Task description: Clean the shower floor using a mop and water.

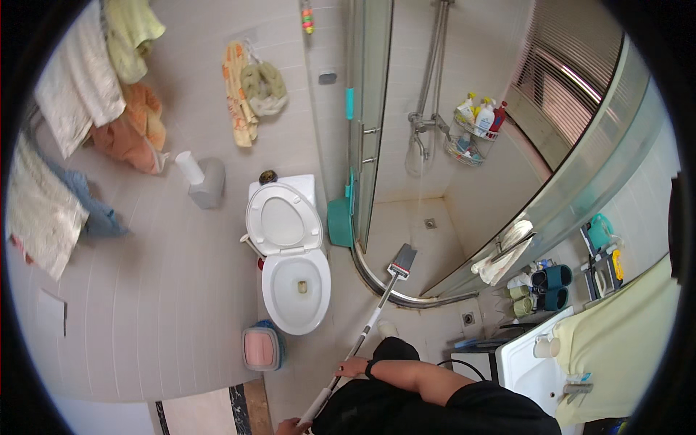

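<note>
A flat mop with a long white and grey handle (373, 317) runs from my body up into the shower stall. My right hand (352, 367) is closed around the middle of the handle, a black band on its wrist. Lower down, at the bottom edge, my left hand (293, 426) grips the handle's thick white end, partly cut off by the frame. The grey mop head (403, 259) rests just inside the curved shower sill (373, 279), below a thin stream of water (419, 203) from the shower tap (420, 130).
Left of the mop stands a toilet (325, 293) with its lid raised, beside a pink-lidded bin (261, 348). A teal basin (339, 222) leans by the glass door (370, 145). A white washbasin (516, 362) is at the right. Towels (80, 72) hang on the left wall.
</note>
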Action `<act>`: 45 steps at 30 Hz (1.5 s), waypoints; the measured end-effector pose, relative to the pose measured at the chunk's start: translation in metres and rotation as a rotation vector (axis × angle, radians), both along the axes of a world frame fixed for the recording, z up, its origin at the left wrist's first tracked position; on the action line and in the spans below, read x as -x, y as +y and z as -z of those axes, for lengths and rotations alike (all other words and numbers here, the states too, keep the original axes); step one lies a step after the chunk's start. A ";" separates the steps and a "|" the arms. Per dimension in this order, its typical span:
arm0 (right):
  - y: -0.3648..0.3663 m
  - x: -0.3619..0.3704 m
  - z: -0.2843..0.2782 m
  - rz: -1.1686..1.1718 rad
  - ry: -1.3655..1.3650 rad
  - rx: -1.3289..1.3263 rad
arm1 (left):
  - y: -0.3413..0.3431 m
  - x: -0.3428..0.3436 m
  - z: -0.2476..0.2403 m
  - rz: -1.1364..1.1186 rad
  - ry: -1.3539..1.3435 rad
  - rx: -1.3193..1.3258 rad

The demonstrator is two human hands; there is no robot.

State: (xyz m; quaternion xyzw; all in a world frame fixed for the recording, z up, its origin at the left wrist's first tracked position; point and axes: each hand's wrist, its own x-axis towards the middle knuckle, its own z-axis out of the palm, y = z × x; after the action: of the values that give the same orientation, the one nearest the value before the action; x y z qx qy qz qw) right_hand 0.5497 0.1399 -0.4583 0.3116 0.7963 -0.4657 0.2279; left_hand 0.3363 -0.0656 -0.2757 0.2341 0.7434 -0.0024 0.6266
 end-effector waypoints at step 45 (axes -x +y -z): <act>0.138 -0.068 0.028 0.112 0.122 0.032 | 0.127 -0.040 0.002 0.214 0.003 -0.080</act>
State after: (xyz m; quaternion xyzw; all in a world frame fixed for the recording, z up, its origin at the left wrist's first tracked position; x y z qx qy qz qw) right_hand 0.6176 0.2780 -0.4865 0.3230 0.7826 -0.5084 0.1573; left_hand 0.3758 0.0618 -0.2774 0.3372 0.7144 -0.0399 0.6118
